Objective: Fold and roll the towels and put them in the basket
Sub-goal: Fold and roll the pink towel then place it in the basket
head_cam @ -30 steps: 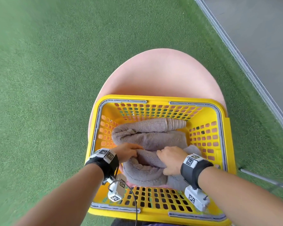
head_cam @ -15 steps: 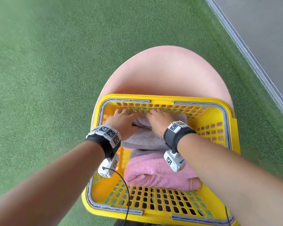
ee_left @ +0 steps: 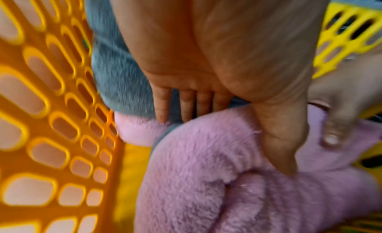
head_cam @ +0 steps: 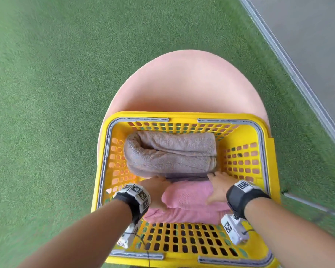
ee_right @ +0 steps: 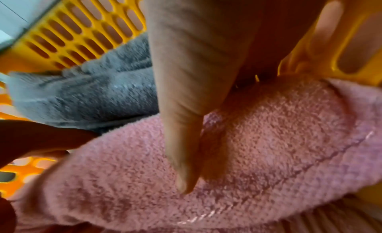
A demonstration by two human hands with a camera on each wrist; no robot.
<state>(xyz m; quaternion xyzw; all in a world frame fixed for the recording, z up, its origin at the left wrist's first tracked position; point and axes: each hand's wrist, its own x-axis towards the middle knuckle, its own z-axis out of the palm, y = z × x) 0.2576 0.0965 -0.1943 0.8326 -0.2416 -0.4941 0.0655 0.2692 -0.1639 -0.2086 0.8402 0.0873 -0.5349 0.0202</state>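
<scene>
Towels are sitting rolled in the yellow basket (head_cam: 267, 171): grey roll (head_cam: 170, 153) against its far wall, pink roll (head_cam: 188, 198) at the near side. I'm resting my left hand (head_cam: 155, 192) and right hand (head_cam: 219, 188) on pink, fingers (ee_left: 186, 105) released; pulling out carelessly risks unrolling it.

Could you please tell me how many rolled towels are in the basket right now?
2. The grey towel lies at the far end of the basket. The pink towel lies at the near end, touching it, between both hands. Others may be hidden underneath.
</scene>
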